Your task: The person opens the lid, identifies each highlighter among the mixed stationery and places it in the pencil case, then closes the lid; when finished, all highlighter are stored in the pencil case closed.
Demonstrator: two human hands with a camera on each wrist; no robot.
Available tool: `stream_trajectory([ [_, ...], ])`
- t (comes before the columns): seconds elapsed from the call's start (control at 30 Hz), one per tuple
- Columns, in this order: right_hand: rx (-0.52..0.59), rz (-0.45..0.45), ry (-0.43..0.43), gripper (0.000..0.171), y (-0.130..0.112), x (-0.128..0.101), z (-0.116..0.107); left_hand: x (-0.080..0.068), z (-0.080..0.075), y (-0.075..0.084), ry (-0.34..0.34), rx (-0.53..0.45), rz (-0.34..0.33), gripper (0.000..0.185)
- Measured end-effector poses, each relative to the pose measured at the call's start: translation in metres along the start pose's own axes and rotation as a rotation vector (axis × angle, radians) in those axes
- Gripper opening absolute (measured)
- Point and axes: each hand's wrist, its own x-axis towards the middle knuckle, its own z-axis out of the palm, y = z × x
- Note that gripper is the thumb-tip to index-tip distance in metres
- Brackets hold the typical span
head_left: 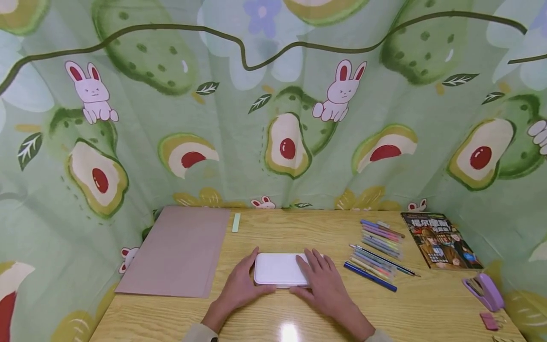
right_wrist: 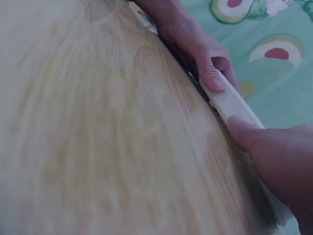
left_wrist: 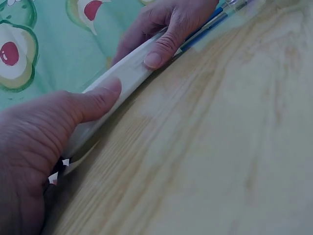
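Note:
A white rectangular case with rounded corners (head_left: 278,268) lies on the wooden table in front of the person. My left hand (head_left: 243,283) holds its left end, the thumb along the near side and the fingers round the far left corner. Over the right end spreads my right hand (head_left: 322,282), fingers across the top and thumb against the near side. Both thumbs press the case's near side (left_wrist: 128,73) in the left wrist view. From the right wrist, that same white side (right_wrist: 234,105) shows between the two thumbs; the far side is hidden there.
Left of the case lies a mauve folder (head_left: 175,256), with a pale green strip (head_left: 236,222) beside it. To the right are pens in several colours (head_left: 376,261), a dark-covered magazine (head_left: 442,241), a purple stapler (head_left: 485,290) and a small pink item (head_left: 489,321). A patterned curtain (head_left: 239,109) hangs behind.

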Motion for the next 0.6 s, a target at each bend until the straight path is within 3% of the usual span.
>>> stream_trajectory([
  [0.27,-0.086,-0.061,0.050,0.078,-0.0024,0.0008,0.0021,0.0006,0.0001,-0.0014,0.035,-0.014,0.028,0.110],
  [0.6,-0.230,-0.257,0.275,0.074,-0.0048,0.0051,0.0038,-0.0003,0.0015,-0.0013,0.036,-0.059,-0.015,0.104],
])
